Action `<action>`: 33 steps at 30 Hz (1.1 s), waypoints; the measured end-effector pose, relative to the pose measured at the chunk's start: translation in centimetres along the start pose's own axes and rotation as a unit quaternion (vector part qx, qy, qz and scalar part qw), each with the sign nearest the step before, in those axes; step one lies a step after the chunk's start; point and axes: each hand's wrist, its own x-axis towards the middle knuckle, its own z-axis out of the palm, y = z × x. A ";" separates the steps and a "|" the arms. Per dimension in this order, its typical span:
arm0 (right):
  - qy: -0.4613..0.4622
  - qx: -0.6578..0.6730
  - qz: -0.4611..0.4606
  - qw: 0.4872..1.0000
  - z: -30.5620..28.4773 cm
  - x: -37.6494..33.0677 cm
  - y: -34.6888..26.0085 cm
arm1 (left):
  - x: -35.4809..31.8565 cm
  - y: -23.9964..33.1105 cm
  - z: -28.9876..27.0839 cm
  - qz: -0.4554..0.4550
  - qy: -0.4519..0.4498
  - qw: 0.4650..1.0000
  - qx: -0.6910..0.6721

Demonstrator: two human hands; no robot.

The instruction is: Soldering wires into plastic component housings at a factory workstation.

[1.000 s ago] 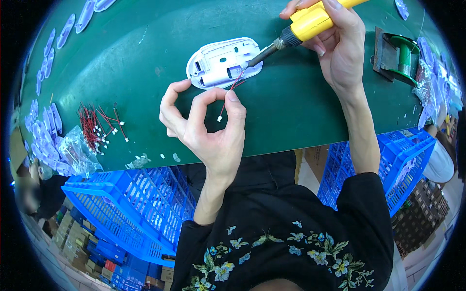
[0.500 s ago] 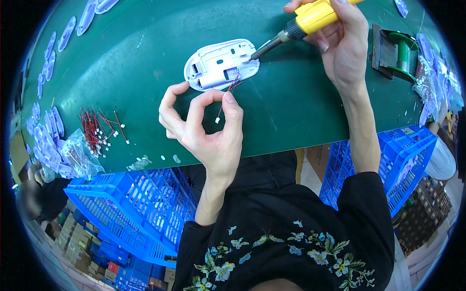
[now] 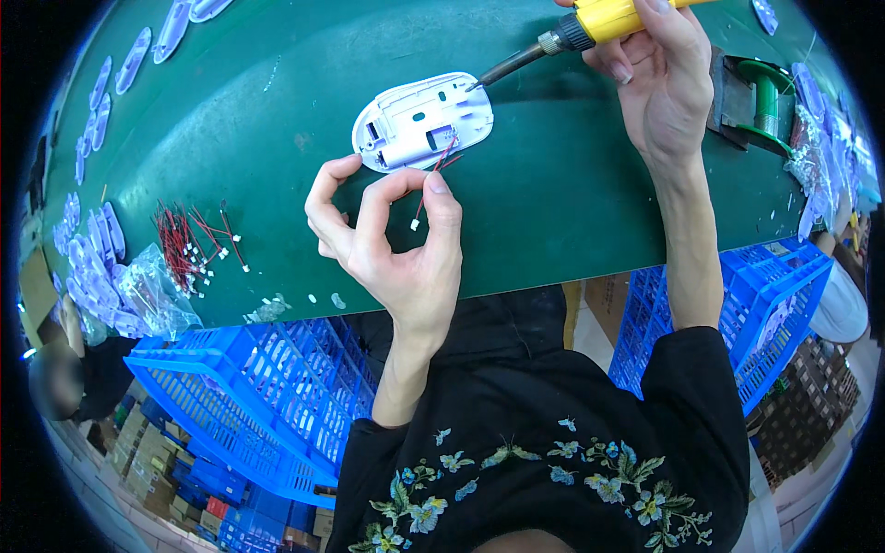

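A white oval plastic shell (image 3: 403, 111) lies on the green table with its moulded inner side up. Thumb and forefinger of my left hand (image 3: 392, 244) pinch a thin red and black wire (image 3: 421, 208) that ends in a small white plug. The wire's other end reaches into the shell's near right part. Another fingertip of that hand rests at the shell's left edge. My right hand (image 3: 666, 88) grips the yellow handle of a soldering iron (image 3: 604, 22). Its slanting metal tip is at the shell's upper right edge; whether they touch I cannot tell.
Red and black wires (image 3: 180, 247) lie in a bunch at left, beside a clear plastic bag (image 3: 159, 290) and piled white shells (image 3: 90, 267). A green solder spool (image 3: 764, 106) stands on a holder at right. Blue crates (image 3: 241, 392) flank my lap below the table edge.
The soldering iron's tip has moved up and slightly right, from inside the shell to its upper right edge. My left hand keeps its pinch on the wire, nearly still.
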 end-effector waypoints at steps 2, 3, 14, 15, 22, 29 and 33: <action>-0.006 0.027 -0.002 1.000 0.1 -0.1 0.0 | 0.0 -0.1 0.0 -0.004 0.000 1.000 0.000; -0.012 0.031 -0.004 0.999 0.2 -0.1 0.0 | 0.0 -0.1 0.1 0.000 0.002 1.000 -0.005; -0.041 0.006 0.006 0.999 -1.1 -0.8 0.0 | 0.5 -0.1 0.7 0.022 0.012 0.983 -0.181; -0.076 -0.001 -0.012 0.997 -0.9 -0.5 0.1 | 0.5 -0.1 0.4 0.018 0.022 0.983 -0.179; -0.089 -0.005 0.038 0.995 0.2 -1.2 0.1 | 0.2 0.1 -0.6 0.026 0.009 0.999 -0.024; -0.074 -0.037 0.045 0.996 0.8 -1.1 0.3 | 0.1 0.1 -0.8 0.025 -0.002 0.999 -0.025; -0.087 -0.032 0.052 0.994 0.7 -1.1 0.5 | 0.2 0.1 -0.8 0.019 -0.007 0.999 -0.027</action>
